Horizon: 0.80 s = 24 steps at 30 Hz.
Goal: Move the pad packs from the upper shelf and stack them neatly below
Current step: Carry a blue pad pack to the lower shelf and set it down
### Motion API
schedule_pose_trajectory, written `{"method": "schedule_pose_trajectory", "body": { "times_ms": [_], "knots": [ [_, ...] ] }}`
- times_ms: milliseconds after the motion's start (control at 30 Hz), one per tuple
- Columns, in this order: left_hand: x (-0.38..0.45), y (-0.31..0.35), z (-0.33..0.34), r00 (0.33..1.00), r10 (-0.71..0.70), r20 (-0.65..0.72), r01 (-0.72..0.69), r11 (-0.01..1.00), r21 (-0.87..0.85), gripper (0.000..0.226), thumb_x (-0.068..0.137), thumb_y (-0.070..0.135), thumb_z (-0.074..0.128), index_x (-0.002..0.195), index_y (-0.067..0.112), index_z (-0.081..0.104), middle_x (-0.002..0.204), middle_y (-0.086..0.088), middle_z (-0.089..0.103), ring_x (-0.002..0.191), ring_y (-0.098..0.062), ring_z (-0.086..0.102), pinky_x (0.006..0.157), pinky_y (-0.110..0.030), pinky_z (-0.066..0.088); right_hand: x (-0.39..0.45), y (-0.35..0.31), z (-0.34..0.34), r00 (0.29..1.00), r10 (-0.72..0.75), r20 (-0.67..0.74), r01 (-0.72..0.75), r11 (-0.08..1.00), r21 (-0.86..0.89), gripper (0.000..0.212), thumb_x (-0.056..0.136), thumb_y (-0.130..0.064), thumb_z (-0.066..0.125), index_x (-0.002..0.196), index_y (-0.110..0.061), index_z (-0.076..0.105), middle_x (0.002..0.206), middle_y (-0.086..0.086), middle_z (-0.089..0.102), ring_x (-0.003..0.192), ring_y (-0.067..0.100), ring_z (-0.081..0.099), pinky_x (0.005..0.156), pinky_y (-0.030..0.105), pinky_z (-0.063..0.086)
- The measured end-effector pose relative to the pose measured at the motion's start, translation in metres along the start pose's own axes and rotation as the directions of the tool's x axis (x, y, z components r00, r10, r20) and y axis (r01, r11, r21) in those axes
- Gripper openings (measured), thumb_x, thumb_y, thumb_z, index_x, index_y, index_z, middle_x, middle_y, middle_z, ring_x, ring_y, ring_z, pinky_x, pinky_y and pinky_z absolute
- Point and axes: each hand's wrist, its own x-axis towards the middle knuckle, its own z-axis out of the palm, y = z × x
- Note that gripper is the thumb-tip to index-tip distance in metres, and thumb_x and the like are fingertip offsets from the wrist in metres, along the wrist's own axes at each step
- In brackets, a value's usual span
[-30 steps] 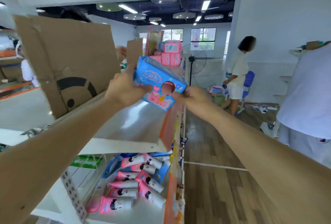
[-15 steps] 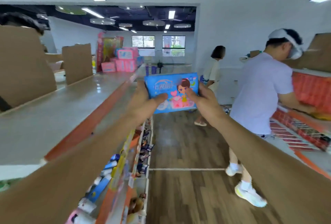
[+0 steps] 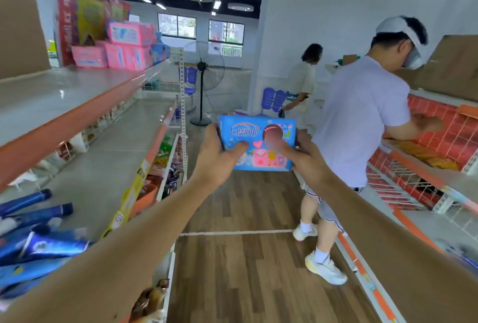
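Head view: a blue pad pack [image 3: 257,145] carried in both hands over the aisle, off the upper shelf [image 3: 64,95].

The step in hand looks like the carry between shelves; the placing is not yet done. The left hand [image 3: 219,154] grips the pack's left end, thumb laid across its printed face, and the right hand [image 3: 301,156] grips the right end the same way, so the pack sits between them, upright and facing the camera. Pink packs [image 3: 124,48] stay stacked at the far left of the upper shelf. The next move likely calls for lowering the pack leftward onto the lower shelf [image 3: 113,167] and setting it flat and square.
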Motion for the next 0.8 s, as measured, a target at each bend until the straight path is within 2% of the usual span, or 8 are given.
{"method": "schedule_pose_trajectory", "body": {
  "times_ms": [100, 200, 300, 400, 533, 667, 733, 800],
  "knots": [
    [0.032, -0.033, 0.001, 0.999, -0.033, -0.037, 0.031, 0.997, -0.075, 0.050, 0.063, 0.044, 0.072, 0.102, 0.026, 0.048, 0.102, 0.005, 0.070, 0.094, -0.020, 0.071, 0.084, -0.056, 0.057, 0.036, 0.025, 0.008, 0.999, 0.033, -0.005, -0.033, 0.999, 0.005, 0.035, 0.097, -0.014, 0.061, 0.131, -0.015, 0.055, 0.114, 0.001, 0.072, 0.098, 0.015, 0.074, 0.076, 0.024, 0.059],
    [0.056, -0.059, 0.000, 0.996, -0.063, -0.059, 0.057, 0.993, -0.103, 0.057, 0.066, 0.042, 0.071, 0.112, 0.020, 0.047, 0.101, 0.006, 0.070, 0.094, -0.019, 0.072, 0.083, -0.056, 0.057, 0.068, 0.049, 0.015, 0.998, 0.058, 0.016, -0.058, 0.998, 0.004, 0.039, 0.096, -0.020, 0.064, 0.134, -0.018, 0.055, 0.119, 0.002, 0.073, 0.106, 0.024, 0.071, 0.094, 0.042, 0.057],
    [0.070, -0.080, -0.002, 0.993, -0.095, -0.075, 0.086, 0.990, -0.115, 0.055, 0.068, 0.039, 0.070, 0.112, 0.019, 0.046, 0.100, 0.005, 0.071, 0.092, -0.018, 0.072, 0.082, -0.057, 0.057, 0.087, 0.069, 0.025, 0.999, 0.045, 0.005, -0.045, 0.999, 0.006, 0.052, 0.087, -0.036, 0.073, 0.133, -0.017, 0.057, 0.121, 0.007, 0.072, 0.109, 0.030, 0.069, 0.099, 0.053, 0.052],
    [0.073, -0.108, 0.000, 0.987, -0.118, -0.111, 0.108, 0.990, -0.093, 0.056, 0.067, 0.041, 0.067, 0.112, 0.016, 0.045, 0.106, -0.004, 0.068, 0.094, -0.022, 0.071, 0.082, -0.057, 0.056, 0.091, 0.096, 0.033, 0.996, 0.087, -0.022, -0.086, 0.996, 0.036, 0.074, 0.064, -0.062, 0.081, 0.124, -0.022, 0.062, 0.118, 0.013, 0.071, 0.105, 0.031, 0.069, 0.095, 0.048, 0.055],
    [0.071, -0.148, 0.009, 0.984, -0.154, -0.091, 0.152, 0.988, -0.029, 0.045, 0.067, 0.041, 0.064, 0.103, 0.023, 0.044, 0.097, 0.003, 0.066, 0.084, -0.012, 0.068, 0.076, -0.052, 0.057, 0.094, 0.142, 0.037, 0.988, 0.156, -0.019, -0.154, 0.986, 0.070, 0.080, 0.055, -0.075, 0.079, 0.116, -0.026, 0.063, 0.103, 0.004, 0.069, 0.087, 0.009, 0.069, 0.080, 0.028, 0.057],
    [0.100, -0.182, 0.021, 0.967, -0.248, -0.057, 0.248, 0.969, -0.006, 0.046, 0.066, 0.041, 0.065, 0.103, 0.024, 0.043, 0.086, 0.014, 0.069, 0.081, -0.015, 0.069, 0.075, -0.056, 0.057, 0.124, 0.184, 0.031, 0.969, 0.248, 0.010, -0.248, 0.967, 0.062, 0.074, 0.073, -0.057, 0.076, 0.129, -0.012, 0.059, 0.105, 0.005, 0.070, 0.085, 0.010, 0.071, 0.077, 0.028, 0.058],
    [0.129, -0.193, 0.029, 0.961, -0.271, -0.060, 0.271, 0.963, -0.012, 0.046, 0.064, 0.040, 0.066, 0.100, 0.024, 0.043, 0.090, 0.008, 0.070, 0.085, -0.020, 0.071, 0.077, -0.059, 0.056, 0.154, 0.198, 0.025, 0.963, 0.266, 0.038, -0.268, 0.960, 0.081, 0.059, 0.080, -0.044, 0.068, 0.129, -0.012, 0.059, 0.103, 0.002, 0.072, 0.083, 0.009, 0.073, 0.075, 0.027, 0.057],
    [0.165, -0.200, 0.039, 0.961, -0.268, -0.065, 0.269, 0.963, 0.004, 0.046, 0.063, 0.039, 0.065, 0.100, 0.022, 0.044, 0.099, -0.005, 0.070, 0.089, -0.025, 0.071, 0.079, -0.059, 0.056, 0.190, 0.206, 0.017, 0.964, 0.258, 0.057, -0.261, 0.963, 0.060, 0.053, 0.077, -0.051, 0.069, 0.122, -0.024, 0.063, 0.103, -0.002, 0.076, 0.089, 0.018, 0.074, 0.083, 0.039, 0.059]
  ]
}}
